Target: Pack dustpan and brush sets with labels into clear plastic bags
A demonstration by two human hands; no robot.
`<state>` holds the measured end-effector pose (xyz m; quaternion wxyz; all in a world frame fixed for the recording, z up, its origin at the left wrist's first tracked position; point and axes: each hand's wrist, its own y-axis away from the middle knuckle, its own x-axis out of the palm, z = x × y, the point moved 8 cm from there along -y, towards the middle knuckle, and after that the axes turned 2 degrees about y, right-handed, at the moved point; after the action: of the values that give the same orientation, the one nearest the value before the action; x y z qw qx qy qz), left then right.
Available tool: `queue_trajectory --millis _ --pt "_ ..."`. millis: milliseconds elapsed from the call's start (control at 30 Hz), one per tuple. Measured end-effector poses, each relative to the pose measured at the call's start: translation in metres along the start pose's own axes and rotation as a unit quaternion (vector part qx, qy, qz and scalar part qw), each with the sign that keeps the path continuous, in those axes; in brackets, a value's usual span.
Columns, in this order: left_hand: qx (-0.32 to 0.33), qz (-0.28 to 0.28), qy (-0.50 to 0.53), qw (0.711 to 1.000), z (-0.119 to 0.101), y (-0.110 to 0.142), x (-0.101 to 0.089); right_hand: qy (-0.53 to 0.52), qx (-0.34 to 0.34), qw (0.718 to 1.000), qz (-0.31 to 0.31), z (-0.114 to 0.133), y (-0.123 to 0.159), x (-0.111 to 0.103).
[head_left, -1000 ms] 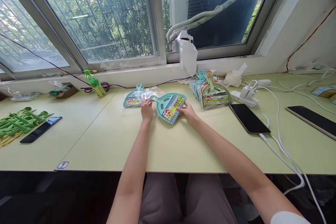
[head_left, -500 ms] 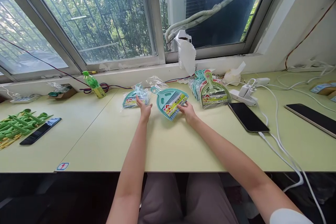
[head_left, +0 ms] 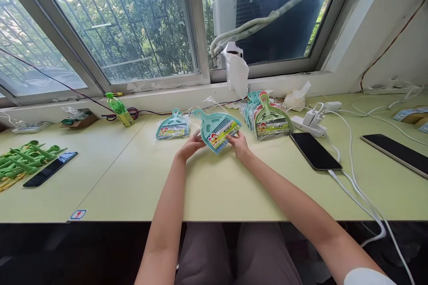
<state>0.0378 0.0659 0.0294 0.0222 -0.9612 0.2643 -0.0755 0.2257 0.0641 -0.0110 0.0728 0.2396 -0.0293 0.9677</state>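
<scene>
A turquoise dustpan and brush set [head_left: 217, 129] in clear wrap, with a yellow printed label, is held tilted above the table between my hands. My right hand [head_left: 238, 144] pinches its lower right edge near the label, thumb in front. My left hand [head_left: 194, 143] grips its left edge, the fingertips partly hidden behind the pan. Just beyond my left hand, a second wrapped turquoise dustpan set [head_left: 173, 125] lies flat on the table. To the right stands a stack of wrapped dustpan sets [head_left: 272, 120], green in front and turquoise and red behind.
A green-capped bottle [head_left: 121, 110] leans near the sill. Green plastic parts [head_left: 30, 158] and a dark phone [head_left: 50, 169] lie at left. On the right are a phone [head_left: 316, 151] on a white cable, a power strip [head_left: 309, 125] and another dark device [head_left: 397, 153].
My left hand has come off the wrapped dustpan set on the left and moved right and nearer, onto the held set's left edge. My right hand keeps its hold.
</scene>
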Motion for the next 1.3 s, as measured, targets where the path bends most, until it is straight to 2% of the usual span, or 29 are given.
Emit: queue_trajectory --millis 133,267,400,500,567,667,767,900,1067,1300 --pt "-0.014 0.029 -0.001 0.999 -0.004 0.005 0.001 -0.003 0.002 1.000 -0.012 -0.001 -0.002 -0.002" --pt "-0.041 -0.001 -0.022 0.999 -0.001 0.004 -0.009 -0.009 0.005 1.000 -0.008 -0.004 -0.003 0.001" --pt "-0.041 -0.045 -0.006 0.998 0.006 -0.003 -0.010 -0.012 0.018 1.000 0.000 -0.007 0.000 0.005" --pt "-0.055 -0.078 0.009 0.995 0.014 -0.006 -0.001 -0.006 0.016 1.000 -0.001 -0.007 0.001 0.005" --pt "-0.072 -0.082 0.024 0.994 0.019 -0.007 0.009 -0.007 0.013 1.000 -0.015 -0.006 0.001 0.002" --pt "-0.093 -0.068 0.033 0.993 0.025 -0.008 0.022 -0.021 0.009 0.999 -0.044 -0.004 -0.002 -0.005" --pt "-0.106 -0.028 0.010 0.994 0.027 -0.009 0.033 -0.034 0.012 0.997 -0.062 -0.005 -0.006 -0.011" --pt "-0.083 -0.015 -0.006 0.996 0.022 -0.010 0.039 -0.042 0.011 0.997 -0.060 -0.008 -0.009 -0.012" --pt "-0.024 -0.068 0.002 0.997 0.011 -0.012 0.032 -0.037 0.010 0.998 -0.059 -0.009 -0.007 -0.011" --pt "-0.015 -0.139 -0.009 0.990 0.023 -0.018 0.019 -0.024 0.013 0.998 -0.050 -0.006 -0.006 -0.010"
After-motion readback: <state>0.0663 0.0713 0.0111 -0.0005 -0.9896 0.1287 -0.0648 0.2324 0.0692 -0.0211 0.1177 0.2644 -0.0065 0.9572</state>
